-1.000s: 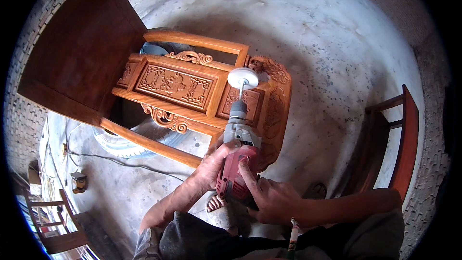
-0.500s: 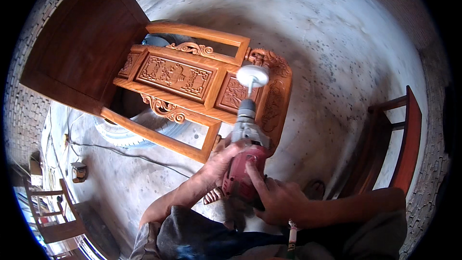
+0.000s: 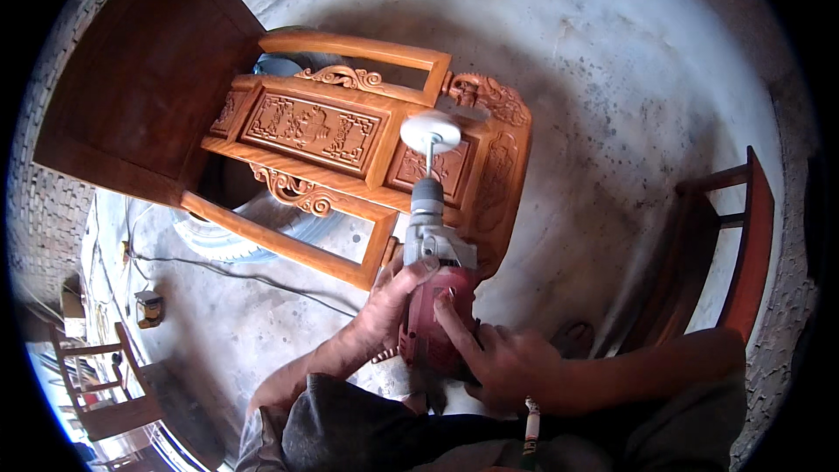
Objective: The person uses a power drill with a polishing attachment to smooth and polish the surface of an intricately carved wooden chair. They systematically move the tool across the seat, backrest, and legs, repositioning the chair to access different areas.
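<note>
Both hands hold a red and grey power drill (image 3: 444, 297). My left hand (image 3: 398, 293) is closed round the left side of its body, thumb near the grey gear housing. From the right, my right hand (image 3: 516, 363) grips the rear part, its index finger laid along the red casing. A white round buffing wheel (image 3: 431, 131), blurred as if spinning, sits on a shaft in the chuck. It is over the small carved panel of an orange-brown wooden chair (image 3: 384, 153), tipped over with its carved back facing up. Whether the wheel touches the wood I cannot tell.
A tyre (image 3: 223, 240) lies under the chair. A dark cord (image 3: 253, 278) runs across the concrete floor (image 3: 603, 149). At the right stands a reddish-brown wooden piece of furniture (image 3: 743, 253); another wooden chair (image 3: 114, 385) is at the lower left, near a small yellow-and-black object (image 3: 149, 308).
The drill and its wheel have moved left, from beside the carved top rail to over the small carved panel. Both hands have kept their hold. The whole view has shifted slightly.
</note>
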A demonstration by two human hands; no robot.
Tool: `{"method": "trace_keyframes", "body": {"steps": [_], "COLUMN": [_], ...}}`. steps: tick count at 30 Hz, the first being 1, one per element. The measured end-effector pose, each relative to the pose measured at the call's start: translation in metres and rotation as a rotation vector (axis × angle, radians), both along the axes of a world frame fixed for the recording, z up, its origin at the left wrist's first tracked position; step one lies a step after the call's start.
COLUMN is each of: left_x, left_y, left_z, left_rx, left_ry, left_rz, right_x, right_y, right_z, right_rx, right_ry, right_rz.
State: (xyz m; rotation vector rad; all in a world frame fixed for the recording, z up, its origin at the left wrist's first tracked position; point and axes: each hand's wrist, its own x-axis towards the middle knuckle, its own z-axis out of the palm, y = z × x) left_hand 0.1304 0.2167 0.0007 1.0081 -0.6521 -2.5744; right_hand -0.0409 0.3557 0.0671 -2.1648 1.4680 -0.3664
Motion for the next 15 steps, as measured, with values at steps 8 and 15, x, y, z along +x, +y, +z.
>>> {"method": "trace_keyframes", "body": {"steps": [8,15], "left_x": [-0.038,-0.061], "left_y": [-0.018,-0.019], "left_z": [0.029,0.063], "left_rx": [0.229,0.112], "left_ry": [-0.018,-0.183], "left_rz": [-0.095,-0.137], "right_x": [-0.04,-0.049], "right_y": [-0.014,-0.01], "right_z": [0.023,0.046], "right_rx": [0.149,0.219], "right_ry": [0.048,-0.14], "right_rz": [0.056,-0.152]}}
